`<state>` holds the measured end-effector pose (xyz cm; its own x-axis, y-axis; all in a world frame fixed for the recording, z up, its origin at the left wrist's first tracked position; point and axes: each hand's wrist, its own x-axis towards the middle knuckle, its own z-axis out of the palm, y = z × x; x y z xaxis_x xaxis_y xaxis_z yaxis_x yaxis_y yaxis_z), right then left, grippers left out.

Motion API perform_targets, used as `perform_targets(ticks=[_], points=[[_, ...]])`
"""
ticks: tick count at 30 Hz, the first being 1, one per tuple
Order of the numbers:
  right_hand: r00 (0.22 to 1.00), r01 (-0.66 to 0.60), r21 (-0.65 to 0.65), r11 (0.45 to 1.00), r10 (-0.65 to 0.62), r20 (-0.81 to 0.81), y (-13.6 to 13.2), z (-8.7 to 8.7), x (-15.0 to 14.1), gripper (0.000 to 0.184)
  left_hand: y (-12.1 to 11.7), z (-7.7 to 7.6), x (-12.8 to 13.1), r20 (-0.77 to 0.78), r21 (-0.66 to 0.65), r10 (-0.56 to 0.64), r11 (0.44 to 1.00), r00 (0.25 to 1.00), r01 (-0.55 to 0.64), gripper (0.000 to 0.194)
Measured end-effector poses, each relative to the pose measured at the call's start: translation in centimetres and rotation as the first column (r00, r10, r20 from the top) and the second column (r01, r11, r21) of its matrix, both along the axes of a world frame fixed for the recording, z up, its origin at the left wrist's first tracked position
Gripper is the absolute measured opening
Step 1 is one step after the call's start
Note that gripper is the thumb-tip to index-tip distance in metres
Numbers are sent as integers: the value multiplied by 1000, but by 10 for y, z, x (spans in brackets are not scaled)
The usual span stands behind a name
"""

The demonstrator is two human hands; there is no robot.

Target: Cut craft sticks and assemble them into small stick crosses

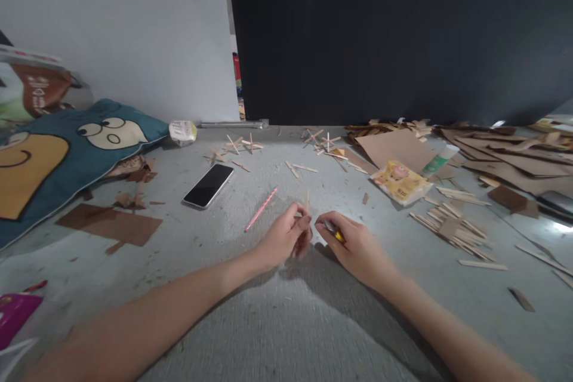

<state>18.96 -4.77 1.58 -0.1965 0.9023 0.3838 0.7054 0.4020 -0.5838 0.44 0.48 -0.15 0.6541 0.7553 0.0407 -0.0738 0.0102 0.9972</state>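
Note:
Pinched between the fingertips of my left hand (293,230) is a small wooden craft stick (307,198), its tip pointing up and away. My right hand (351,242) is closed around a small grey and yellow tool (335,231) that looks like a utility knife; the fingers cover most of it. Both hands are close together over the grey surface, apart from each other by a narrow gap. A pink pencil (261,209) lies just left of my left hand.
A phone (209,185) lies at left, beyond a brown cardboard piece (110,224). Crossed sticks (242,144) stand at the back. To the right are a yellow packet (400,182), a pile of craft sticks (452,230) and stacked cardboard (514,164). A blue cushion (102,131) sits far left.

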Motion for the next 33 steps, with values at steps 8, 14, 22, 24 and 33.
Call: perform_targets(ticks=[8, 14, 22, 24, 33], points=[[949, -141, 137, 981, 95, 299, 4, 1, 16, 20, 11, -7, 2, -1, 18, 98, 995, 995, -98, 49], [880, -247, 210, 946, 128, 457, 17, -7, 18, 32, 8, -5, 1, -1, -21, 79, 997, 997, -79, 57], [898, -226, 307, 924, 76, 434, 26, -19, 15, 39, 5, -7, -1, -21, 26, 73, 997, 997, -72, 51], [929, -200, 273, 941, 94, 357, 26, -20, 15, 40, 6, -9, -1, -16, 29, 80, 996, 997, -79, 50], [971, -167, 208, 964, 125, 202, 32, -24, 18, 30, 6, -8, 1, -24, 62, 109, 992, 994, -107, 48]])
